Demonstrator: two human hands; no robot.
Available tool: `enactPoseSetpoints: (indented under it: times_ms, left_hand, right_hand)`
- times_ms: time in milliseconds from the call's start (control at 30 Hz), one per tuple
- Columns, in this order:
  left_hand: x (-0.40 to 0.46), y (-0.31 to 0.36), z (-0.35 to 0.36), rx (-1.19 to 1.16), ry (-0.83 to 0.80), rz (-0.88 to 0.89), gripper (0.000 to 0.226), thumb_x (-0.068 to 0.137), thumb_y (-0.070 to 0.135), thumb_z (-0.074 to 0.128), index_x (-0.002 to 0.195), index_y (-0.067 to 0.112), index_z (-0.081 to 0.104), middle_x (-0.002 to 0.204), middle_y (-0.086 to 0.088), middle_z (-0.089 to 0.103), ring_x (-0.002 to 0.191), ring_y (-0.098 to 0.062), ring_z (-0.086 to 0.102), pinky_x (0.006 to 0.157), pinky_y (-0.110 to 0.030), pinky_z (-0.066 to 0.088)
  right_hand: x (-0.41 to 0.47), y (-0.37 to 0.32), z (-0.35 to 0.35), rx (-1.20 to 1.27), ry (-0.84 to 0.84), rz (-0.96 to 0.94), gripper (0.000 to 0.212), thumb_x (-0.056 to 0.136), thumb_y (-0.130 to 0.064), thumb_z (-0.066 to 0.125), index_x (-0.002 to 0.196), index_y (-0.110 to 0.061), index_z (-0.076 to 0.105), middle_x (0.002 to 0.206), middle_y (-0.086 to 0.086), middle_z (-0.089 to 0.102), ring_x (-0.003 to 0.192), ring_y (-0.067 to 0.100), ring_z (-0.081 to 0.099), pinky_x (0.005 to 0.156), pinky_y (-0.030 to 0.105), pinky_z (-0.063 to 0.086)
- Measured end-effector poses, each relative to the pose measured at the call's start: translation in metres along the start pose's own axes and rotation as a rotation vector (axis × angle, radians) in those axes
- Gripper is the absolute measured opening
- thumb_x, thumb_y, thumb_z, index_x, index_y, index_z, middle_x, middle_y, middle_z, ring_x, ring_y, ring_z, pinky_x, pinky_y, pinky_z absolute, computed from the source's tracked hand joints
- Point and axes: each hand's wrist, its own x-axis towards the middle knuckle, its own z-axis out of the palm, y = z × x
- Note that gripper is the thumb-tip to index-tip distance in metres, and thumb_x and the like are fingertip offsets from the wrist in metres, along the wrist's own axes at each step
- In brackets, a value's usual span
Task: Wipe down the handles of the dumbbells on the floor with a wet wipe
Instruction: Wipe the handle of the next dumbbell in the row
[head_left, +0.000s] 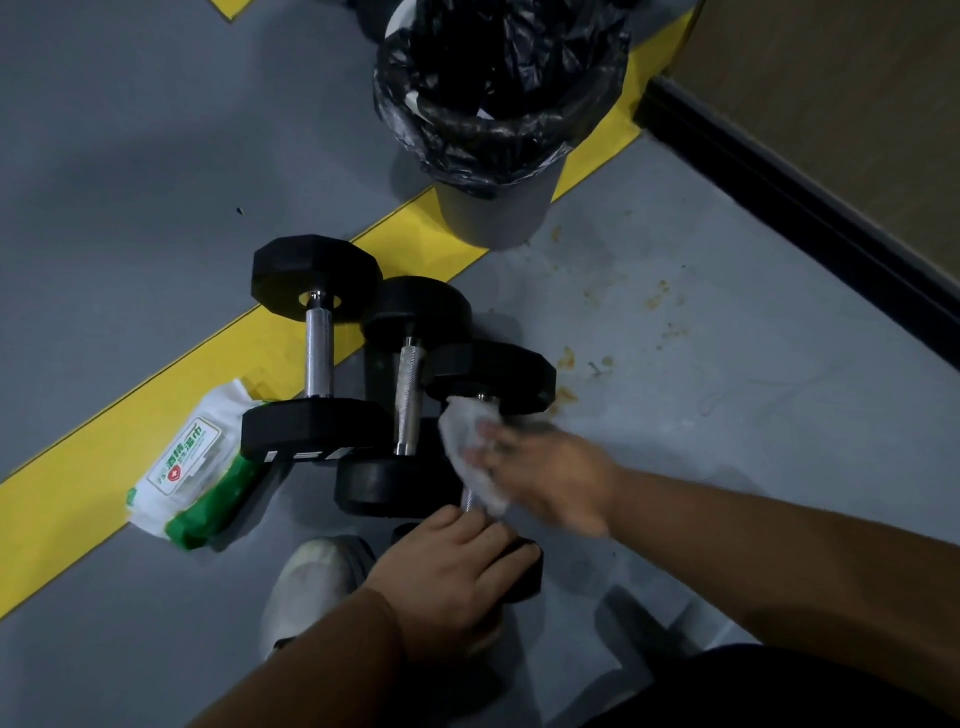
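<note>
Grey floor (156, 156) fills the head view, crossed by a broad yellow stripe (93, 457) running from lower left to upper right, with a dark skirting board (810, 218) closing off the right side and open floor to the left and right of the weights. Three dumbbells lie side by side, touching, their long axes pointing roughly away from the person. The left dumbbell (318, 353) and the middle dumbbell (408, 395) have bare, shiny metal handles between black heads. The right dumbbell (493, 374) has its handle mostly covered by a white wet wipe (470, 447). The right hand (550, 473), blurred, presses the wipe around that handle, fingers curled over it in a closed grip. The left hand (457, 571) rests on the near black head of the same dumbbell, fingers bent over it. A green and white pack of wipes (192, 467) lies just left of the weights, on the stripe. A bin (498, 213) lined with a black bag stands beyond them, and a pale shoe (306, 587) shows below.
</note>
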Motion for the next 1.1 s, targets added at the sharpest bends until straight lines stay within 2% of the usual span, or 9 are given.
enactPoseSetpoints:
  times_ms: [133,300,500,633,733,800,933,1000,1100]
  left_hand:
    - [-0.002,0.000,0.000,0.010,-0.023,-0.015,0.057,0.078,0.041,0.062,0.128,0.012,0.062,0.113,-0.008,0.063,0.090,-0.029,0.055,0.077,-0.038,0.038]
    - [-0.002,-0.002,-0.001,0.000,-0.081,-0.019,0.062,0.078,0.044,0.060,0.132,0.012,0.059,0.110,-0.006,0.062,0.085,-0.029,0.054,0.072,-0.037,0.040]
    - [-0.001,-0.001,-0.002,-0.007,-0.044,-0.021,0.062,0.076,0.045,0.065,0.128,0.013,0.061,0.112,-0.007,0.063,0.088,-0.028,0.055,0.076,-0.037,0.040]
    - [-0.002,-0.002,-0.002,-0.019,-0.050,-0.013,0.065,0.077,0.047,0.064,0.131,0.012,0.060,0.111,-0.005,0.063,0.087,-0.027,0.055,0.073,-0.036,0.039]
    - [-0.002,-0.002,-0.003,-0.016,-0.045,-0.015,0.065,0.075,0.047,0.066,0.130,0.012,0.061,0.111,-0.006,0.063,0.085,-0.027,0.055,0.072,-0.036,0.040]
    - [-0.003,-0.002,-0.003,-0.003,-0.049,-0.017,0.066,0.076,0.048,0.065,0.131,0.013,0.060,0.110,-0.006,0.063,0.085,-0.027,0.055,0.072,-0.036,0.039]
    - [-0.004,-0.003,-0.002,-0.015,-0.070,-0.027,0.066,0.079,0.048,0.063,0.135,0.014,0.058,0.111,-0.007,0.062,0.085,-0.029,0.055,0.073,-0.038,0.040]
    - [-0.004,-0.004,-0.002,-0.018,-0.069,-0.029,0.066,0.078,0.049,0.064,0.135,0.014,0.058,0.112,-0.007,0.063,0.085,-0.029,0.054,0.073,-0.037,0.039]
    - [-0.004,-0.003,-0.002,-0.017,-0.060,-0.027,0.066,0.078,0.049,0.064,0.134,0.014,0.059,0.112,-0.007,0.063,0.085,-0.029,0.055,0.073,-0.037,0.038]
  right_hand:
    - [-0.018,-0.016,-0.003,0.092,-0.067,-0.126,0.053,0.094,-0.021,0.062,0.145,-0.023,0.048,0.152,-0.007,0.044,0.145,0.006,0.029,0.100,0.031,0.049]
    - [0.007,-0.002,-0.013,0.067,0.154,0.119,0.050,0.092,-0.014,0.064,0.141,-0.012,0.053,0.146,0.004,0.052,0.140,0.016,0.041,0.098,0.038,0.051]
    - [-0.012,-0.020,-0.016,0.038,-0.034,-0.086,0.048,0.091,-0.028,0.054,0.138,-0.023,0.055,0.147,-0.004,0.050,0.138,0.002,0.038,0.091,0.026,0.050]
    - [0.013,0.003,-0.023,0.021,0.177,0.136,0.022,0.092,-0.020,0.060,0.110,-0.012,0.072,0.133,0.000,0.063,0.121,0.011,0.058,0.099,0.023,0.047]
    - [0.012,-0.017,-0.017,0.116,0.176,0.199,0.019,0.090,-0.019,0.055,0.091,-0.009,0.072,0.109,0.007,0.072,0.104,0.019,0.066,0.094,0.023,0.046]
    - [0.009,-0.032,-0.015,0.209,0.167,0.279,0.010,0.084,-0.010,0.062,0.091,-0.010,0.068,0.099,0.004,0.069,0.090,0.017,0.065,0.082,0.029,0.051]
    - [0.018,-0.032,-0.022,0.316,0.136,0.442,0.046,0.083,-0.005,0.061,0.128,-0.018,0.064,0.107,-0.012,0.051,0.093,0.000,0.047,0.084,0.013,0.037]
    - [0.029,-0.028,-0.034,0.312,0.094,0.505,0.036,0.088,-0.011,0.059,0.122,-0.018,0.069,0.104,-0.008,0.057,0.091,0.008,0.055,0.082,0.020,0.042]
    - [0.044,-0.038,-0.048,0.495,0.418,0.681,0.016,0.087,-0.014,0.066,0.098,-0.021,0.073,0.084,-0.014,0.065,0.075,-0.002,0.060,0.071,0.017,0.048]
